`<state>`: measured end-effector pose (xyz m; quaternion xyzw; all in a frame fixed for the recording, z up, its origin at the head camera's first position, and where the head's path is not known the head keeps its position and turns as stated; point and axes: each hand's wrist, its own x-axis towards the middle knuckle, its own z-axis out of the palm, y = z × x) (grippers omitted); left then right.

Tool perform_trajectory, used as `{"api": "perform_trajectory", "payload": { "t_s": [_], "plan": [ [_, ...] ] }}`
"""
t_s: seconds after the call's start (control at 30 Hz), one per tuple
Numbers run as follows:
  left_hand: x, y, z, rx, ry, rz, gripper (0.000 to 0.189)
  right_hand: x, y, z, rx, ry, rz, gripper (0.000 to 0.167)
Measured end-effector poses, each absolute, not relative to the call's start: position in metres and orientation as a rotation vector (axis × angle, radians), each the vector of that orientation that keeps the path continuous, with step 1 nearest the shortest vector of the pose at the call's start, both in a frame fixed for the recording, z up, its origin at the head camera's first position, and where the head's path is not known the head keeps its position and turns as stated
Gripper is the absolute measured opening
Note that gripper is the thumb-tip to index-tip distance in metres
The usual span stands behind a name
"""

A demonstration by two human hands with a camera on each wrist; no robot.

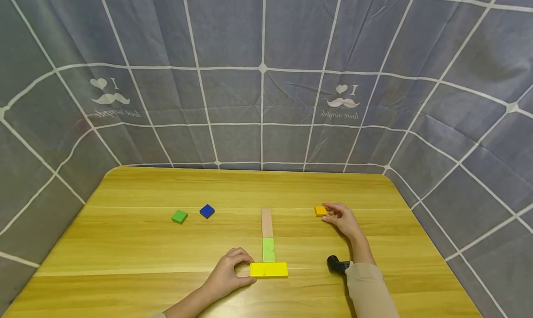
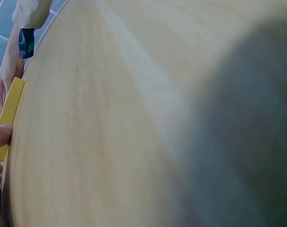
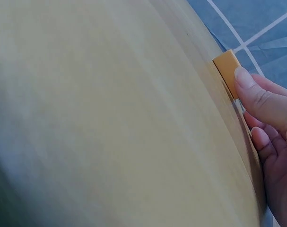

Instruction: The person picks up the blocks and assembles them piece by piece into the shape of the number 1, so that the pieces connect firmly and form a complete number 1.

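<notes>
Head view: the left hand, half-curled, pinches the left end of a yellow block on the desk. A light green block stretches away from its far side, with a tan block beyond it. Well to the right, the right hand pinches an orange block; a green block and a blue block lie at the left. Left wrist view: thumb against the yellow block. Right wrist view: thumb against the orange block.

Your bare left hand: thumb and fingers curved, pinching
Your bare right hand: farther forward, also pinching
Your right forearm: bare beyond a beige cloth sleeve
</notes>
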<state>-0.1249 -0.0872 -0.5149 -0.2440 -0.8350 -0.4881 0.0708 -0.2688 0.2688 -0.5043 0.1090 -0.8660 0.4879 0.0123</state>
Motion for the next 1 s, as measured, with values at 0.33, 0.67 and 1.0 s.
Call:
{"api": "perform_trajectory", "payload": {
  "t_s": [0.33,0.67,1.0],
  "plan": [
    [-0.1248,-0.0870,-0.5163,-0.753,-2.493,-1.450,0.029,-0.2682,0.2676,-0.5061,0.325,-2.706,1.471,0.037],
    [-0.1245,-0.0867,-0.5147,-0.743,-2.508,-1.454,0.028,-0.2685,0.2658,-0.5045,0.280,-2.699,1.493,0.033],
    [-0.1254,-0.0867,-0.5163,-0.741,-2.514,-1.457,0.029,-0.2695,0.2641,-0.5036,0.260,-2.695,1.488,0.032]
  ]
}}
